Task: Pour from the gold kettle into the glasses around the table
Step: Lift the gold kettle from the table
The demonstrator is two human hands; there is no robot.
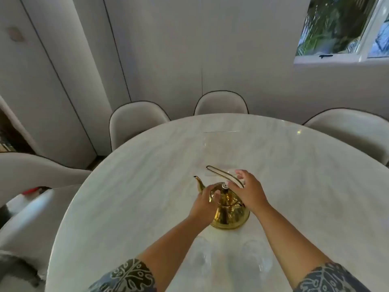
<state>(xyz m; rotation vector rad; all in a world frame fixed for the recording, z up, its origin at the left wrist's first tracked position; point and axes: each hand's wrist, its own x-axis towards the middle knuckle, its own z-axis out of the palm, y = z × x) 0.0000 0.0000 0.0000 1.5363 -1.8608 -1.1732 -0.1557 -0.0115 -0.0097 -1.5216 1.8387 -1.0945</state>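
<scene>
The gold kettle (pixel 228 211) stands upright on the white marble table (pixel 130 186), near the middle and close in front of me. Its round, polished body throws back bright yellow reflections, and a thin curved spout (pixel 199 183) points away to my left. The wire handle (pixel 223 173) is tipped back toward the far side, its loop leaning over the tabletop rather than standing straight above the lid (pixel 226 197). A small silver knob (pixel 224 187) sits on top of the lid.

My left hand (pixel 205 204) rests against the kettle's left shoulder, fingers curled round the lid's edge and touching the metal; it is a light hold on the rim, not a lift. My right hand (pixel 247 189) is spread, fingers loose and apart, reaching over the near part of the wire handle; I cannot tell whether it touches the wire, and it has nothing clasped.

Two clear glasses show faintly between my forearms, nearer to me than the kettle: the left glass (pixel 200 258) and the right glass (pixel 257 260), both blurred and hard to read. My patterned sleeves (pixel 130 275) show at the bottom edge.

Pale chairs (pixel 136 121) with dark piping ring the far side of the table, and a window (pixel 345 28) sits high on the right.
</scene>
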